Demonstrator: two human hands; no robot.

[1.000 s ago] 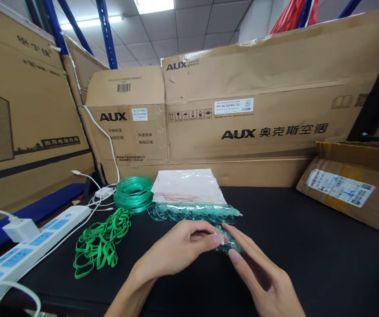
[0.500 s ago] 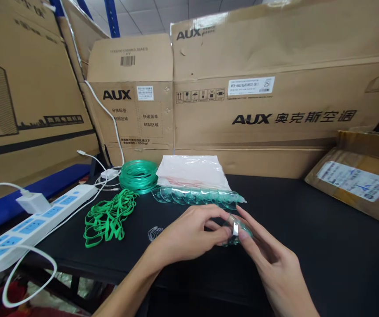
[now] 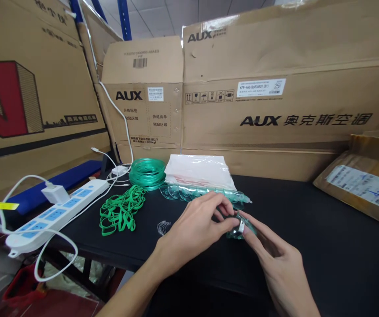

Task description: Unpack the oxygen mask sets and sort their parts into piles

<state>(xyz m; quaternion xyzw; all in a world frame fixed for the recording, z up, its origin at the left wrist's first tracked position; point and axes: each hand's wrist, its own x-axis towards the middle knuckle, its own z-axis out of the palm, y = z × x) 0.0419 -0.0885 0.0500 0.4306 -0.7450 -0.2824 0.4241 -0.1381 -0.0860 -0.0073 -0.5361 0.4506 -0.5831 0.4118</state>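
Note:
Both hands are on a clear green plastic face mask point(image 3: 233, 233) with a shiny metal nose strip point(image 3: 241, 226) on it. My left hand point(image 3: 205, 222) has its thumb and fingers closed at the mask's left side by the strip. From the right, my right hand point(image 3: 270, 248) grips the mask, its thumb beside the strip. The fingers hide much of the mask. Left of my left wrist lie several thin, curved, clear or metallic pieces point(image 3: 163, 227). Behind the hands stretches a row of nested clear green masks point(image 3: 182, 193).
White sheets in a clear bag point(image 3: 199, 169), a coil of green tubing point(image 3: 147, 174) and a heap of green elastic straps point(image 3: 123, 210) lie on the black table point(image 3: 311, 220). A white power strip point(image 3: 57, 215) with cables runs along the left. Cardboard boxes point(image 3: 262, 105) stand behind.
The view has swung slightly left, so the scene sits further right. My left fingers have lifted and curled at the mask's edge, while my right hand keeps its grip.

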